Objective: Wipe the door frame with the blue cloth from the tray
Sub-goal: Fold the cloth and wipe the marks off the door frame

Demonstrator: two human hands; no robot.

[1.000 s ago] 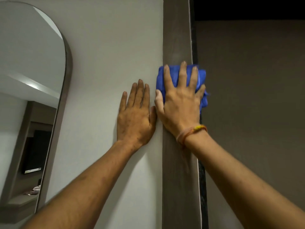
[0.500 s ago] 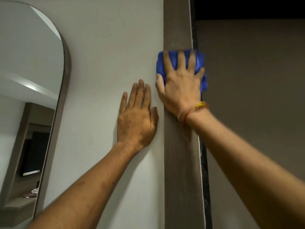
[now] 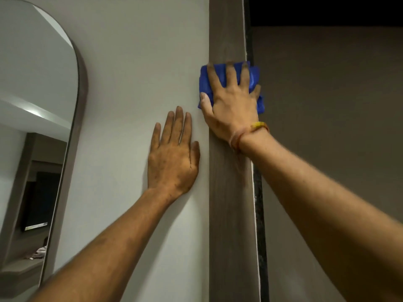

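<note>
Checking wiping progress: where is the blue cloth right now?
The blue cloth is pressed flat under the right hand on the door frame, up and right of the left hand.

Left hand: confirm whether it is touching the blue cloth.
No, the left hand lies flat on the white wall, apart from the blue cloth.

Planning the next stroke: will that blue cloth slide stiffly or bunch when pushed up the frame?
Probably bunches: the blue cloth looks soft and folded, its edges bulging past the right hand. Spread fingers likely keep it flat against the door frame.
</note>
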